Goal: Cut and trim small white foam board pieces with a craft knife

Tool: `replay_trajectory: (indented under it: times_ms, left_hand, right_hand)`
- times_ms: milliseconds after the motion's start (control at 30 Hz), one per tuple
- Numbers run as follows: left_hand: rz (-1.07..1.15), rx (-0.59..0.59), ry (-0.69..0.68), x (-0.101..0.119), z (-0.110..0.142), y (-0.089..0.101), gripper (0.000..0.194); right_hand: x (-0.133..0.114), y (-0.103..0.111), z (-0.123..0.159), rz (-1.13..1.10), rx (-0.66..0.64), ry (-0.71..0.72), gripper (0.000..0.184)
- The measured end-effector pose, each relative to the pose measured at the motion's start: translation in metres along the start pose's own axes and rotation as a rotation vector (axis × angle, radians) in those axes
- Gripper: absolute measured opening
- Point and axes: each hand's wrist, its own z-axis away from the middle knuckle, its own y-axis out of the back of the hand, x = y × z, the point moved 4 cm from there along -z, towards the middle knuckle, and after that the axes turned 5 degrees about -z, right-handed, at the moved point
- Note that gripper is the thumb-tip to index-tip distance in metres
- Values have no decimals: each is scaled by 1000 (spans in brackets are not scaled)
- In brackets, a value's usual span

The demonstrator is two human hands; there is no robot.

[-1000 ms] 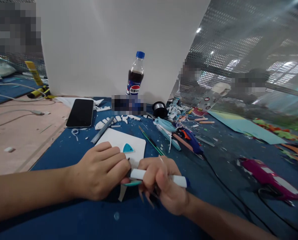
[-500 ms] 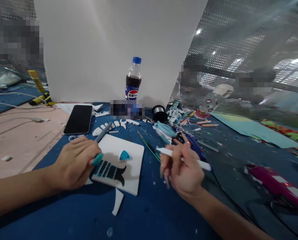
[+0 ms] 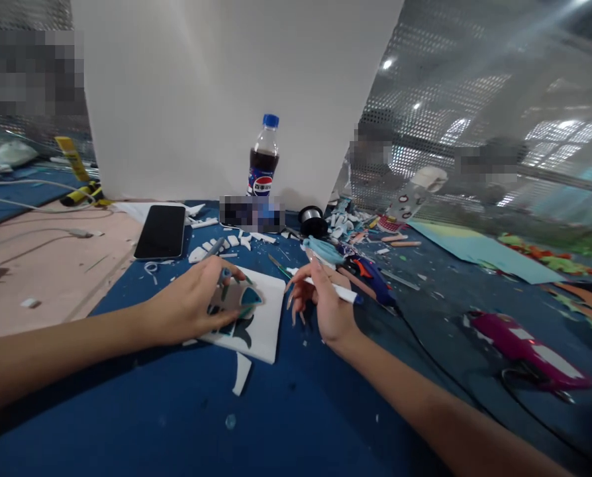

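Observation:
My left hand [image 3: 191, 301] reaches over a white square board [image 3: 271, 301], its thumb and forefinger spread around a small blue, white-edged piece [image 3: 250, 297]. Whether the thumb presses on that piece, I cannot tell. Something small and bluish shows among the bent fingers, too unclear to name. A dark fishtail shape [image 3: 244, 330] marks the board; the blue-and-dark grid beside it is mostly under my hand. A grey-blue pen-like stick [image 3: 217, 247] shows behind my knuckles. Right of the board, my right hand [image 3: 323, 301] is closed around a white marker [image 3: 343, 293] with a blue end.
Behind stand a cola bottle [image 3: 263, 162], a phone [image 3: 160, 232] and a wire spool [image 3: 312, 221]. White scraps [image 3: 239, 242] litter the back. To the right lie a blue glue gun [image 3: 375, 281] and a magenta corded tool [image 3: 529, 348]. A curved white offcut [image 3: 242, 373] lies in front.
My left hand has moved right over the board, and its fingers have opened out toward the blue piece. My right hand has come left with the marker, nearer the board's edge.

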Motion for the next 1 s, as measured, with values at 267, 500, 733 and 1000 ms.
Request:
replay_trajectory:
  times_ms: [267, 500, 733, 1000]
  left_hand:
    - [46, -74, -39, 6, 1, 4, 25]
    - [-77, 94, -274, 16, 7, 12, 16]
    - [-118, 141, -473, 21, 16, 12, 17]
    - [-111, 138, -504, 19, 17, 10, 19]
  right_hand:
    - [12, -13, -14, -156, -172, -160, 27]
    - [19, -9, -28, -213, -162, -167, 33]
    - [20, -9, -29, -201, -283, -221, 33]
    - [18, -13, -23, -144, -381, -208, 27]
